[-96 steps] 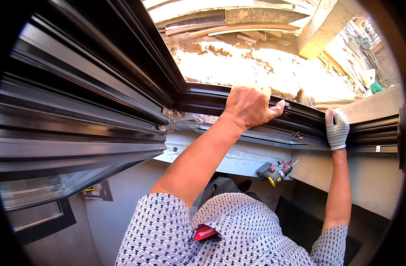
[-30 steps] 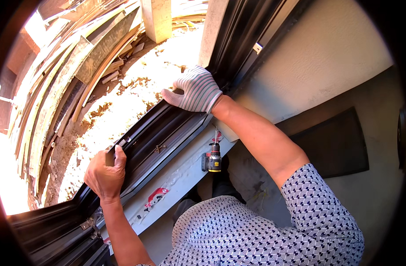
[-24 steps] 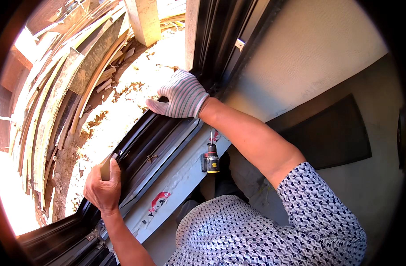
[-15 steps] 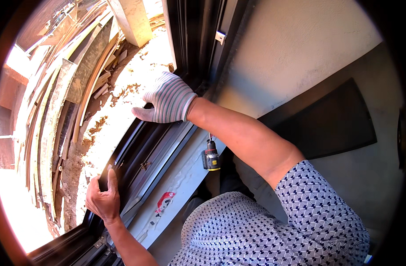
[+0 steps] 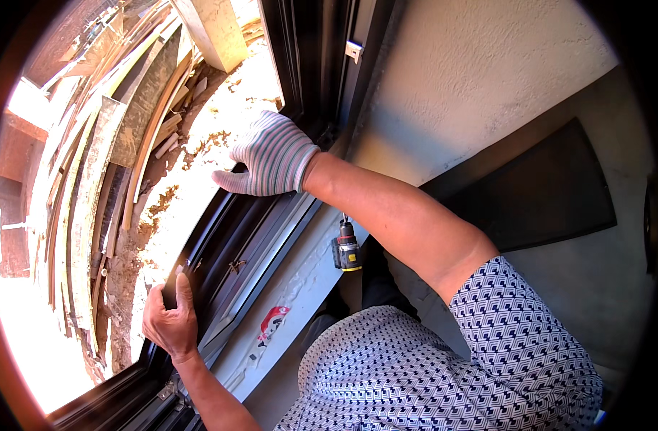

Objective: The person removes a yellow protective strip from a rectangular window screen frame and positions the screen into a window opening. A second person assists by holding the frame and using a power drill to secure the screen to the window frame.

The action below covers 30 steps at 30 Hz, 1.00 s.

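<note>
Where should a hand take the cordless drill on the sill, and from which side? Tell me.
Probably by the handle of the cordless drill, coming from the room side. It seems to stand on its battery base on the pale sill with the bit end up. The dark window frame and the right hand crowd the outer side.

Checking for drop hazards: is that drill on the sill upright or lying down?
Upright: the drill stands on its base on the white sill, chuck pointing up, untouched by either hand.
</note>
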### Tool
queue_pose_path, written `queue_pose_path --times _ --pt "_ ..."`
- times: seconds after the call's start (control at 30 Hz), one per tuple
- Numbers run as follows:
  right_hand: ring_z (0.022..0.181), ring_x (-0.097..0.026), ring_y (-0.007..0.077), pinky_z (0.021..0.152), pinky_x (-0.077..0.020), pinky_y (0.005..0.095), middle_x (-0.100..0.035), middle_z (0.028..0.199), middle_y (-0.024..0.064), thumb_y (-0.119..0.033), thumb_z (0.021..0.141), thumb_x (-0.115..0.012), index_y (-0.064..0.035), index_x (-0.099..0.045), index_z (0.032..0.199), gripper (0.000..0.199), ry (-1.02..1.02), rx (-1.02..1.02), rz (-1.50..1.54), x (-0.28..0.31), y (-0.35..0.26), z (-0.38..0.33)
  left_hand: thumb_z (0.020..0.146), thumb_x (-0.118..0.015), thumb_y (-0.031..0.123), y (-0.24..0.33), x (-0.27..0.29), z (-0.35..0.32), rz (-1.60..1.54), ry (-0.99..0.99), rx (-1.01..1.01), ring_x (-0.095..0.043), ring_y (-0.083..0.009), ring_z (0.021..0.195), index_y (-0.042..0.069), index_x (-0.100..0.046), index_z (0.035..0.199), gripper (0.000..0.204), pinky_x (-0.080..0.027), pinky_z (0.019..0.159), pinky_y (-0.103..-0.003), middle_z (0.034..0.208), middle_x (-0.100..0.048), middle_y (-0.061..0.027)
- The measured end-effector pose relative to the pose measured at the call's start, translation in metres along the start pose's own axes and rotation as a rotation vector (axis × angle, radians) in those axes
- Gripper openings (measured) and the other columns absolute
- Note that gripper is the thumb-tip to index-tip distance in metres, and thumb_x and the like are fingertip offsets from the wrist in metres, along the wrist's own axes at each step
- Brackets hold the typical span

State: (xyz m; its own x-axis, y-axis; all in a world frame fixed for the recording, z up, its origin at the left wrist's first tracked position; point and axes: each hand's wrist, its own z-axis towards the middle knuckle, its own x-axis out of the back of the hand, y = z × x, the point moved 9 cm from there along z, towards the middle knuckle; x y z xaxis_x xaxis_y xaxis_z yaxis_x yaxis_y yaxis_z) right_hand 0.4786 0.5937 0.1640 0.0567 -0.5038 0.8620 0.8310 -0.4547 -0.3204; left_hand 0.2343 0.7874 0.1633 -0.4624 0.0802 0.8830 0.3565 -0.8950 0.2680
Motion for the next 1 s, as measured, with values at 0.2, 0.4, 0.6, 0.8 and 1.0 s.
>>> queue_pose_path --times 0.2,0.4,0.6,0.8,1.0 --pt "0.075 -0.070 0.0385 0.081 -0.0560 0.0481 -0.070 0.070 0.0181 -0.065 0.091 -0.059 -0.0035 -0.080 0.081 0.066 0.056 0.020 -0.015 0.004 -0.002 0.000 0.096 -0.076 0.048 0.005 0.003 0.000 -0.001 0.027 -0.050 -0.069 -0.0380 0.074 0.004 -0.072 0.093 0.045 -0.052 0.068 -0.044 0.082 -0.072 -0.0163" --pt "0.066 -0.068 0.0393 0.073 -0.0563 0.0491 -0.066 0.063 0.0189 -0.061 0.092 -0.062 -0.0034 -0.076 0.071 0.063 0.178 0.072 -0.013 0.007 -0.003 -0.002 0.096 -0.075 0.050 0.006 0.003 0.001 0.002 0.039 -0.069 -0.069 -0.0377 0.073 0.004 -0.072 0.093 0.046 -0.052 0.067 -0.044 0.082 -0.072 -0.0158" --pt "0.066 -0.067 0.0393 0.072 -0.0562 0.0489 -0.065 0.063 0.0188 -0.060 0.092 -0.062 -0.0030 -0.075 0.069 0.063 0.184 0.076 -0.009 0.008 -0.003 -0.002 0.097 -0.075 0.049 0.008 0.004 0.001 -0.009 0.024 -0.061 -0.069 -0.0372 0.073 0.004 -0.073 0.093 0.045 -0.052 0.067 -0.043 0.082 -0.072 -0.0150" --pt "0.081 -0.072 0.0390 0.086 -0.0561 0.0480 -0.073 0.074 0.0193 -0.067 0.091 -0.056 -0.0044 -0.082 0.088 0.068 0.010 -0.016 -0.025 -0.003 0.002 0.001 0.097 -0.075 0.049 0.007 0.003 0.001 -0.020 0.031 -0.062 -0.068 -0.0372 0.073 0.004 -0.072 0.093 0.045 -0.052 0.067 -0.043 0.082 -0.072 -0.0152" --pt "0.080 -0.071 0.0396 0.085 -0.0559 0.0489 -0.072 0.073 0.0194 -0.067 0.091 -0.057 -0.0042 -0.082 0.086 0.067 0.012 -0.016 -0.012 0.000 0.002 0.001 0.097 -0.075 0.049 0.008 0.003 0.001 -0.012 0.024 -0.059 -0.068 -0.0371 0.072 0.004 -0.072 0.092 0.045 -0.051 0.066 -0.043 0.080 -0.071 -0.0150"
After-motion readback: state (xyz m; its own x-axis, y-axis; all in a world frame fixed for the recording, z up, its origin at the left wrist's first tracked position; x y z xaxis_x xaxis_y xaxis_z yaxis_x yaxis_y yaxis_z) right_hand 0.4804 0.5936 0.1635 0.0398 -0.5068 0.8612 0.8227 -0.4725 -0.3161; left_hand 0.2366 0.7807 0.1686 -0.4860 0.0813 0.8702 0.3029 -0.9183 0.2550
